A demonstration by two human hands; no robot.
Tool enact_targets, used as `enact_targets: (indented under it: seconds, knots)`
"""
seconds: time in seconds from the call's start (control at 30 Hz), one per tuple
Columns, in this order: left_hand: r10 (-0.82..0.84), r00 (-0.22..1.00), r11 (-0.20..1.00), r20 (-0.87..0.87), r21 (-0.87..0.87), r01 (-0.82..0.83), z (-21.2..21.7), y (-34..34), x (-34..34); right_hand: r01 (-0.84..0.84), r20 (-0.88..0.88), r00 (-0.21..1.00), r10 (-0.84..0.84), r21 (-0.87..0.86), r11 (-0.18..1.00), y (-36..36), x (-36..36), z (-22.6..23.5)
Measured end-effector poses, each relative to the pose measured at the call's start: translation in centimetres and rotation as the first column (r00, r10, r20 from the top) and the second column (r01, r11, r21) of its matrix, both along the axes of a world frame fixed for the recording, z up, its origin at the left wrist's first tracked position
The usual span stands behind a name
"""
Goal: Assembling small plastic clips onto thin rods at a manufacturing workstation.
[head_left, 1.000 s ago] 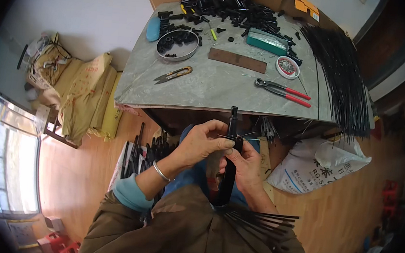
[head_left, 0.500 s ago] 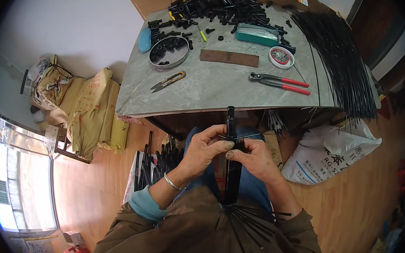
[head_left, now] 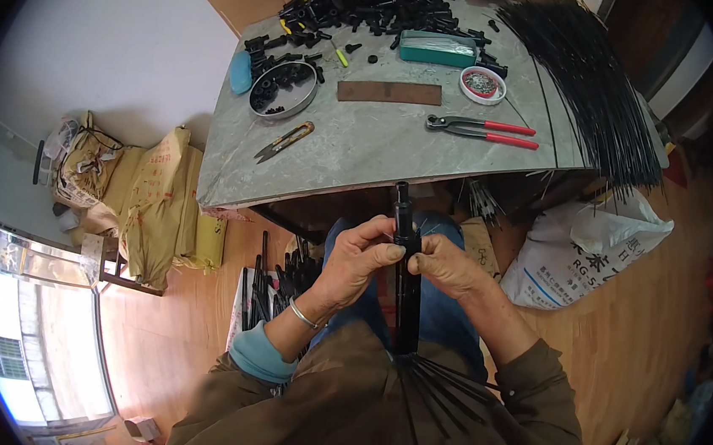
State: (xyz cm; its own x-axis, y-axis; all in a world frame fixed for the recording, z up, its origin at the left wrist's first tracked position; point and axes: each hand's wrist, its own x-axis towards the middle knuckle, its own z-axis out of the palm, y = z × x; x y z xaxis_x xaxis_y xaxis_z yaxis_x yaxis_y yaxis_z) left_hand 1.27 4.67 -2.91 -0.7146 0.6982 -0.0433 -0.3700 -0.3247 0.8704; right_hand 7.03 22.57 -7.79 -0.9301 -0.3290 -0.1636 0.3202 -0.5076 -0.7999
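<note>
A black umbrella frame [head_left: 406, 312] stands upright between my knees and in front of my body. Several thin ribs [head_left: 443, 391] fan out from its lower end across my brown clothing. Near its upper part, my left hand [head_left: 355, 260] grips the black shaft from the left, thumb and fingers closed round it. My right hand [head_left: 447, 269] pinches at the same height from the right, thumb against the shaft's collar. A faint thin strand shows just above the right fingers. What the fingertips press between them is partly hidden.
Ahead, a grey table [head_left: 355, 142] bears thread snips [head_left: 285, 142], red-handled nippers [head_left: 483, 132], a brown bar [head_left: 389, 92], a green box [head_left: 437, 53], black plastic parts [head_left: 375, 8] and long black rods [head_left: 580, 89]. A white sack [head_left: 582, 259] stands right; more frames [head_left: 283, 284] lie left.
My right hand has shifted slightly at the collar, and the thin strand between the hands shows less. Both hands stay on the umbrella frame. The view has tilted, moving the table up and left.
</note>
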Motion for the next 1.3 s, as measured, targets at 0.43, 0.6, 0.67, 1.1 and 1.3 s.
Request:
enact_targets:
  seconds: [0.43,0.6,0.67,1.1,1.3]
  knots:
    - [-0.107,0.982,0.993,0.157,0.073,0.096,0.0,-0.6,-0.5,0.059,0.071,0.995,-0.065,0.091,0.994,-1.2,1.2,2.2]
    - [-0.029,0.993,1.0,-0.119,-0.012,0.028,-0.4,-0.4,-0.3,0.098,0.072,0.992,-0.106,0.113,0.989,-1.6,1.5,2.5]
    - [-0.068,0.98,0.998,-0.186,-0.031,0.063,-0.3,-0.6,-0.8,0.157,0.056,0.985,-0.166,0.132,0.979,-2.3,1.5,3.2]
    - [-0.034,0.335,0.749,-0.942,-0.246,-0.615,4.4,-1.7,-1.8,0.4,0.121,0.915,-0.384,-0.178,0.899,-2.8,1.3,3.0]
    - [-0.059,0.843,0.991,-0.535,-0.135,-0.017,5.8,0.1,6.4,0.471,0.166,0.878,-0.45,-0.131,0.872,-3.3,-0.6,3.3]
